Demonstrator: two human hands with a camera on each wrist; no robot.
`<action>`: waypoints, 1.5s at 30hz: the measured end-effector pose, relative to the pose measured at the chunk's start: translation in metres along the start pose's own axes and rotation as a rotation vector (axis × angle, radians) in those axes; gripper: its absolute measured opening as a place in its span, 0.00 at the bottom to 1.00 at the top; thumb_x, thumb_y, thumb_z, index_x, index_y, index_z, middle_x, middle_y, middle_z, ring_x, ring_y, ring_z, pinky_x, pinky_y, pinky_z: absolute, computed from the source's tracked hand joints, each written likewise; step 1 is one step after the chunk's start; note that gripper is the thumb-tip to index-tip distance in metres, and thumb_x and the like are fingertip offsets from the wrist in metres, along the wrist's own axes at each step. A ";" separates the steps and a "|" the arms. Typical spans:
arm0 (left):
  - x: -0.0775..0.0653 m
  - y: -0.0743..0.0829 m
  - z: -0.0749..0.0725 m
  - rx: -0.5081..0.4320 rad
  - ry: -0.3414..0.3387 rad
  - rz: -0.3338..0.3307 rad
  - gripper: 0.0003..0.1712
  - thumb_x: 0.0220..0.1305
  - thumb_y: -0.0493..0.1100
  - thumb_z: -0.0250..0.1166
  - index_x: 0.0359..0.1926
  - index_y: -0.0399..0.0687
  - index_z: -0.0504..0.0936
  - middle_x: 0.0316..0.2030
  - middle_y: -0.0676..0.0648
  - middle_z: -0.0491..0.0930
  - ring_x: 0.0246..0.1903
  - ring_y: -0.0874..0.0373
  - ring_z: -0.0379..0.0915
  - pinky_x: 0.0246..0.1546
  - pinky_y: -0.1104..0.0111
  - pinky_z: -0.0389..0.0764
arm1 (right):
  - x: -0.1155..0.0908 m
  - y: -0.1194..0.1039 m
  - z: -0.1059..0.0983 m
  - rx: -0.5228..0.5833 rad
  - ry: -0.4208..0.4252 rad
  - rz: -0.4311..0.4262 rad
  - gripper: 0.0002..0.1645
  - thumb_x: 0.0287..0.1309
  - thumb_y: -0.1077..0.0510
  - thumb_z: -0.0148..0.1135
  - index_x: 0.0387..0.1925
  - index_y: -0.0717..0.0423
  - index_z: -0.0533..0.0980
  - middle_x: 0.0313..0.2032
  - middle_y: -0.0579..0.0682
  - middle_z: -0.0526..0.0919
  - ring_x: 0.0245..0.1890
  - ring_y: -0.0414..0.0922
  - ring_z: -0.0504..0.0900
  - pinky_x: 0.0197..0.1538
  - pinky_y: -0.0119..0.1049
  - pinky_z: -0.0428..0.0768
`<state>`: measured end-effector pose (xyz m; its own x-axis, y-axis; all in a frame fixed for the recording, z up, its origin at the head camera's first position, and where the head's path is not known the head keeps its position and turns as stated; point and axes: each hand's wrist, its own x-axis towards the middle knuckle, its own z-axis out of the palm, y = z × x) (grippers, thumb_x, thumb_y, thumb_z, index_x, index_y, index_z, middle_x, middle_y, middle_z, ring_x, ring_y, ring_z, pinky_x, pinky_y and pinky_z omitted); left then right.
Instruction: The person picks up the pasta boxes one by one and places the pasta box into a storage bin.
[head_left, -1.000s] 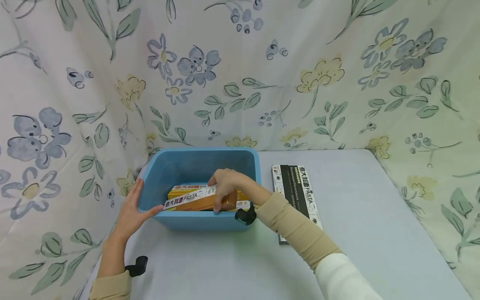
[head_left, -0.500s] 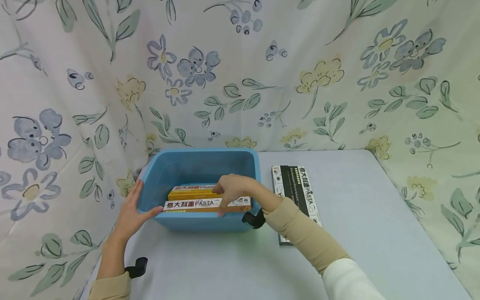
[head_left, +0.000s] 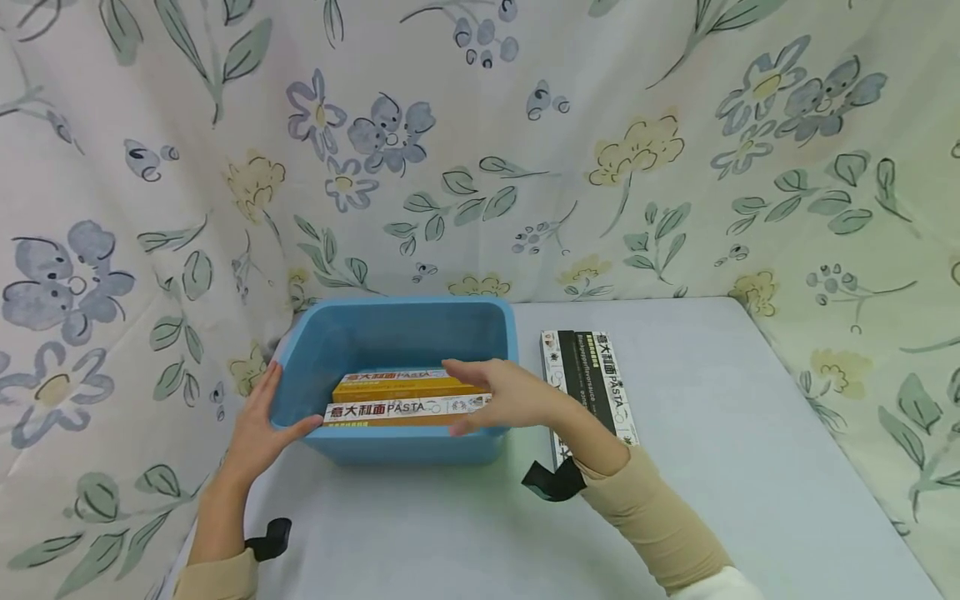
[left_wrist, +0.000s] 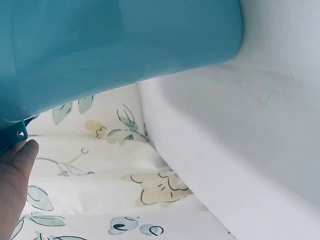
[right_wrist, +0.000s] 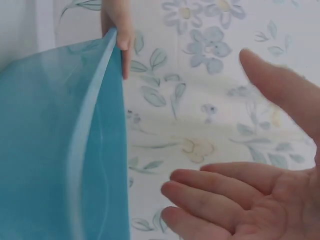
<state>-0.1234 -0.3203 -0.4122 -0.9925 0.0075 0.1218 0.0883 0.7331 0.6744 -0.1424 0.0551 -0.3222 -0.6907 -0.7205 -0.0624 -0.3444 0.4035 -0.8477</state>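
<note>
A big flowered curtain (head_left: 480, 125) hangs behind a white bench (head_left: 757, 467), and a blue plastic tub (head_left: 397, 448) sits on the bench. I think the tub must not slide while boxes are being laid in, so the person's left grip (head_left: 262, 429) looks well placed: it is spread wide at the near left corner, thumb at the rim, fingers along the outside. The black pepper pasta boxes (head_left: 588, 383) lie flat on the bench, to the right of the tub. Inside it, the yellow pasta box (head_left: 405, 386) lies behind the orange pasta box (head_left: 408, 411), which is by the front wall. The right grip (head_left: 510, 396) is spread too, over the near right rim, with nothing in it. It had best lift each box by its middle and lay it flat beside the others.

I count one curtain, one bench, one tub, two black boxes as best I can tell, one yellow, one orange, and two grips
</note>
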 end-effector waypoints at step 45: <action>0.000 0.001 0.000 0.003 -0.010 -0.002 0.63 0.54 0.55 0.71 0.76 0.40 0.40 0.75 0.35 0.37 0.70 0.26 0.37 0.56 0.27 0.52 | -0.134 0.189 0.049 -0.072 0.754 0.689 0.61 0.45 0.59 0.72 0.68 0.82 0.44 0.68 0.79 0.46 0.70 0.73 0.40 0.66 0.69 0.43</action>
<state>-0.1233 -0.3194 -0.4109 -0.9935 0.0129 0.1131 0.0861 0.7354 0.6721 -0.0839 0.2007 -0.5000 -0.9645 0.2136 -0.1555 0.2589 0.6466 -0.7176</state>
